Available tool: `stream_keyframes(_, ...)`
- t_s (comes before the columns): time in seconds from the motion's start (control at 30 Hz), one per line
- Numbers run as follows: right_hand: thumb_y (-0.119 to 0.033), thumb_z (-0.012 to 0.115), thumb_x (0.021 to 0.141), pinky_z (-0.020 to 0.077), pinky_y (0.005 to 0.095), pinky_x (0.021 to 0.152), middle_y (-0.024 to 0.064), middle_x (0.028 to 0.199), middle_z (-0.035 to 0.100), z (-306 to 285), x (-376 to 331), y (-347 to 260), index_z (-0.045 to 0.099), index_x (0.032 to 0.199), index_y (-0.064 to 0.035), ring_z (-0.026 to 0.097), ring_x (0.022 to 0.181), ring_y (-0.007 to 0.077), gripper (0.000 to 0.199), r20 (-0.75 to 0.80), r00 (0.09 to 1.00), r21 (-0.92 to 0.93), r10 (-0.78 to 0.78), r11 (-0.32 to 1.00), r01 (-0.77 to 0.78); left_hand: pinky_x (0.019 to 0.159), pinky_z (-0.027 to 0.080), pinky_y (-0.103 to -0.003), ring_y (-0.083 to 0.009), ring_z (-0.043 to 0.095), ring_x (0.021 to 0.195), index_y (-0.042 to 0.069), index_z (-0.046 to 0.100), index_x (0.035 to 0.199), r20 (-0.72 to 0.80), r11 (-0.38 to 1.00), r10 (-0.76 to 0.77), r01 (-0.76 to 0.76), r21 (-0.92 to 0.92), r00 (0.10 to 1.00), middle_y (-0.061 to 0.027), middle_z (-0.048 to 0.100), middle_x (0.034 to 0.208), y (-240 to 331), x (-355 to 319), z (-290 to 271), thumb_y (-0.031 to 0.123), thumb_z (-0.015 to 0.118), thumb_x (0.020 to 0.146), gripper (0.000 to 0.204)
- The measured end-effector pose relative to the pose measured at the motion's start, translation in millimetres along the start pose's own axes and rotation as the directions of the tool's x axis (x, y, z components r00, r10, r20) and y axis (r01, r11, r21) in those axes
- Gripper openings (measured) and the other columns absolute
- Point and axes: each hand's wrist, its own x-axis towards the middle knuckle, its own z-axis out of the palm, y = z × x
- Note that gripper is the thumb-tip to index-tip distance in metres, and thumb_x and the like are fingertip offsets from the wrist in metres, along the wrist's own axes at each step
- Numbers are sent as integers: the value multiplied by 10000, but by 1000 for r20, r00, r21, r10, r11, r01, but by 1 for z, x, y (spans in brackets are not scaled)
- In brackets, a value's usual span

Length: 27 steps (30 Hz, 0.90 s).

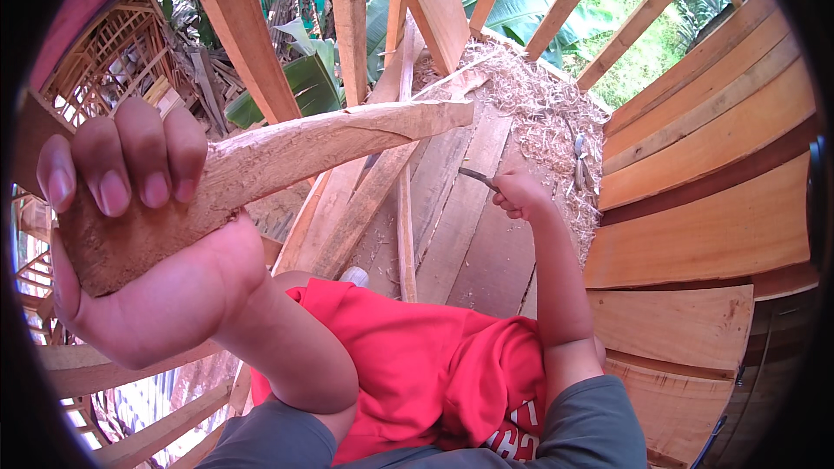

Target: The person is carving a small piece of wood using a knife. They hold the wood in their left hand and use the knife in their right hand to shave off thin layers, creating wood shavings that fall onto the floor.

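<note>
L hand (130,234): raised close to cam, fingers (130,165) wrapped tight round thick butt end of a long wood piece (330,135); thumb side under, 4 fingertips over top. Firm full grip.
R hand (519,194): held lower, out over the plank floor (469,226), fist closed on a small knife (476,177); only the dark blade pokes out to the left, handle hidden in the fist.
Wood piece: runs from L hand up and to the right, tapering; far end squared off, sits in the air above the planks. Surface pale, rough, faceted, looks pared along much of its length; butt end in hand darker, still coarse.
Blade vs wood: apart. Knife is below the piece's far end, not touching it.
Progress (judged): shaping partly done. Shaft looks worked, butt unworked; piece looks held up for a check, no cut under way.
Evidence: heap of shavings (547,113) on floor beyond R hand.
Surrounds: red shorts (417,365) on lap, loose boards (373,200) on floor, timber framing (243,35), green leaves beyond.
</note>
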Motion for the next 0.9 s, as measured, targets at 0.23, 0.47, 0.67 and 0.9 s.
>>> stream_keyframes(0.23,-135,468,897,267,293,330,57,642,492,19,21,14,523,935,6,351,379,102,156,-116,991,104,-70,991,82,579,280,-260,-132,305,646,128,424,862,12,1000,-5,5,-16,1000,-14,336,728,-1,0,0,251,475,695,214)
stream_keyframes(0.47,-176,471,916,299,301,309,47,626,505,15,1,-7,587,1027,54,430,367,129,281,-384,872,23,-304,941,338,577,278,-260,-133,308,644,128,428,860,-5,1000,0,0,1,1000,-14,338,731,0,0,-1,256,478,692,218)
stream_keyframes(0.67,-141,513,877,234,273,326,97,661,536,-21,-1,1,557,911,11,339,375,81,162,-77,993,-60,-89,995,85,577,278,-257,-131,308,642,128,427,857,-7,1000,-2,2,-10,1000,-14,337,727,-1,0,1,255,474,689,216)
stream_keyframes(0.9,-149,485,882,206,245,323,23,614,488,-11,-8,-4,461,813,-79,304,379,44,101,-5,1000,-39,29,999,-29,577,276,-259,-131,307,642,127,429,855,-12,1000,5,-5,-1,1000,-13,336,724,-3,0,1,249,477,687,213)
